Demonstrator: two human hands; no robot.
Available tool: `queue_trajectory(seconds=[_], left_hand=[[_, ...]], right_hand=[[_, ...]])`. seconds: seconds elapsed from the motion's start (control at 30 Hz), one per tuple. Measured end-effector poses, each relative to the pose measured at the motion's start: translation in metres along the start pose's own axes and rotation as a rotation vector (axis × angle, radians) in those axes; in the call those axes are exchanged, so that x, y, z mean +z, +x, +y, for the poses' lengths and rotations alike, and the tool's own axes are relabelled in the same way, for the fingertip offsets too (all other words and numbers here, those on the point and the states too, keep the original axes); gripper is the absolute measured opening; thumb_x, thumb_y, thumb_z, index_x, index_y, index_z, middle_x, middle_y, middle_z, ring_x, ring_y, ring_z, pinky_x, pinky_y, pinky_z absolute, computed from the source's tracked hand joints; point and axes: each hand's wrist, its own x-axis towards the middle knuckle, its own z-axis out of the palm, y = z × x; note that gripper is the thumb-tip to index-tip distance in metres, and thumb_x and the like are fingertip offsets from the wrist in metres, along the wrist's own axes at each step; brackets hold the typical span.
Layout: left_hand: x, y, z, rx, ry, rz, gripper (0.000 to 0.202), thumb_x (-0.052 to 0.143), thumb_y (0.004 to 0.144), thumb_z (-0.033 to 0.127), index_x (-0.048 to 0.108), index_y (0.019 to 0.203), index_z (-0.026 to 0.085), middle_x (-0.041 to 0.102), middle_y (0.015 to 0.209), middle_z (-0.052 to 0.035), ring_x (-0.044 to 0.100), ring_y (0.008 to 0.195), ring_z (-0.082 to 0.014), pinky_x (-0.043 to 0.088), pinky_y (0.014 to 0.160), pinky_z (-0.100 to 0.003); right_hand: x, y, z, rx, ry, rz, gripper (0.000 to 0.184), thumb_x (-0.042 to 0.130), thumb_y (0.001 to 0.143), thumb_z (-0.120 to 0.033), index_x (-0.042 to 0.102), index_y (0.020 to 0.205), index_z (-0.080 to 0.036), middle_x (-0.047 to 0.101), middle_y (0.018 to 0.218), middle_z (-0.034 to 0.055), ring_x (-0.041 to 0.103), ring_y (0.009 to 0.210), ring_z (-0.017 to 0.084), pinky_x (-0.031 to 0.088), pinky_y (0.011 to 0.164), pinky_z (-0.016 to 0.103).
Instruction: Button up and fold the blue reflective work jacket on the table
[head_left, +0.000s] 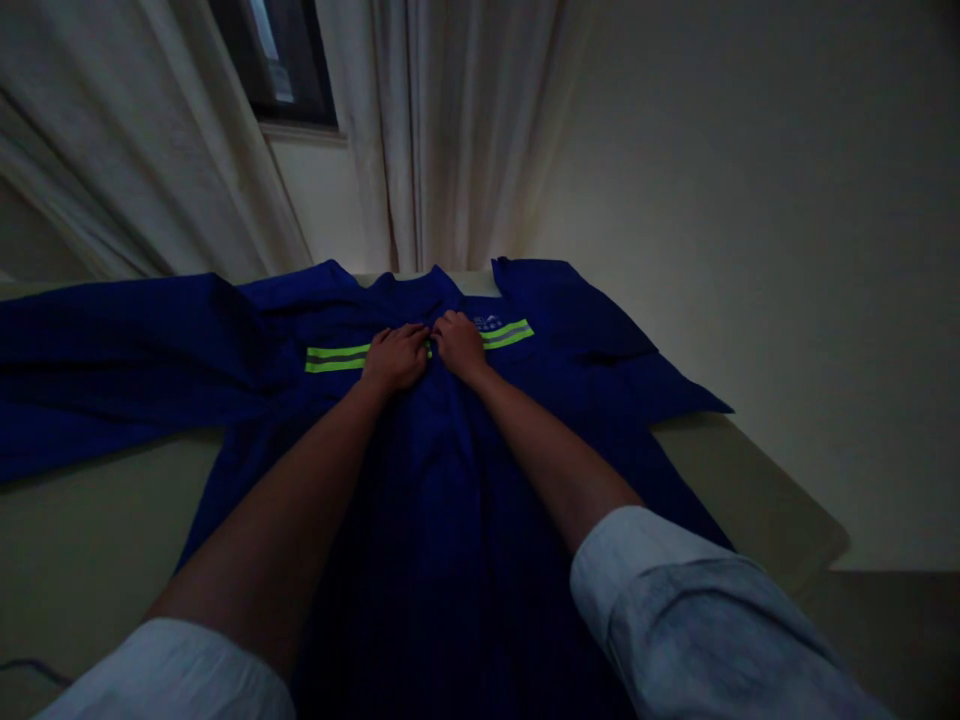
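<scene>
A dark blue work jacket [420, 500] lies spread out, its collar at the far side and its sleeves out to both sides. A yellow-green and grey reflective strip [335, 359] crosses the chest, and a small pale logo shows above it on the right. My left hand [399, 357] is on the front opening at strip height, fingers curled together on the cloth edge. Close beside it, my right hand [459, 345] pinches the other side of the opening. Both hands cover part of the strip, and whatever lies between the fingertips is too small to make out.
Beneath the jacket is a pale greenish table or bed surface [750, 480], its rounded corner at the right. Light curtains [450, 130] hang behind it by a dark window [285, 60]. A plain wall [765, 200] stands at the right. A thin dark cord [34, 665] lies at lower left.
</scene>
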Motion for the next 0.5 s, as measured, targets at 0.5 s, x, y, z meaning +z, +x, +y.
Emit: queue_trajectory(seconds=[0.5], left_hand=[[-0.003,0.000,0.004,-0.036,0.001,-0.023,0.066,0.034,0.104,0.061,0.051,0.155,0.023,0.046,0.165,-0.0093,0.045,0.148,-0.0306,0.023,0.126,-0.051]], right_hand=[[-0.140,-0.180,-0.034,-0.542,-0.053,-0.343,0.003,0.065,0.096,-0.018,0.068,0.095,-0.016,0.068,0.103,0.0111,0.055,0.100,0.025,0.038,0.085,0.040]])
